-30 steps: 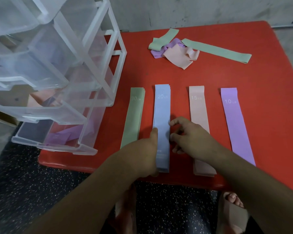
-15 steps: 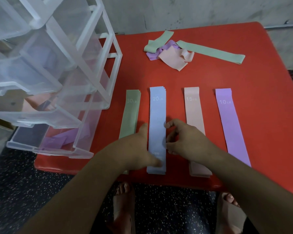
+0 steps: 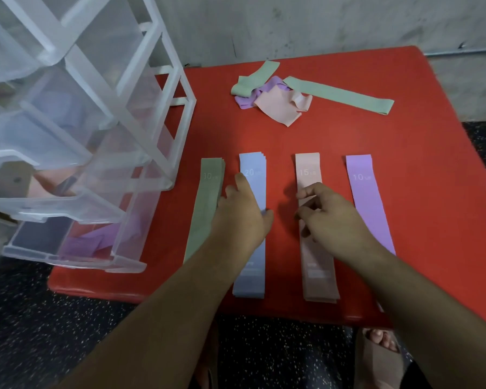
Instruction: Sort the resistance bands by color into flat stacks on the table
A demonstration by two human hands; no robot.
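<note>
Four stacks at near edge, L to R: green stack (image 3: pixel 205 209), blue stack (image 3: pixel 249 276), pink stack (image 3: pixel 317 265), purple stack (image 3: pixel 368 203). They lie parallel and apart, prob. so colours don't mix.

L hand (image 3: pixel 240 217) rests on blue stack, fingers straight, prob. squaring it. R hand (image 3: pixel 331 217) is over pink stack, fingers loosely bent, nothing held.

Bands are thin, matte, rubbery strips w/ printed nos. Unsorted pile (image 3: pixel 275 99) lies crumpled at far side of table (image 3: pixel 432 192).

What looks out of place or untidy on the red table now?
The far heap stands out: two green bands, a purple band and a crumpled pink band lie overlapping and unsorted. The blue stack is slightly fanned at its far end.
</note>
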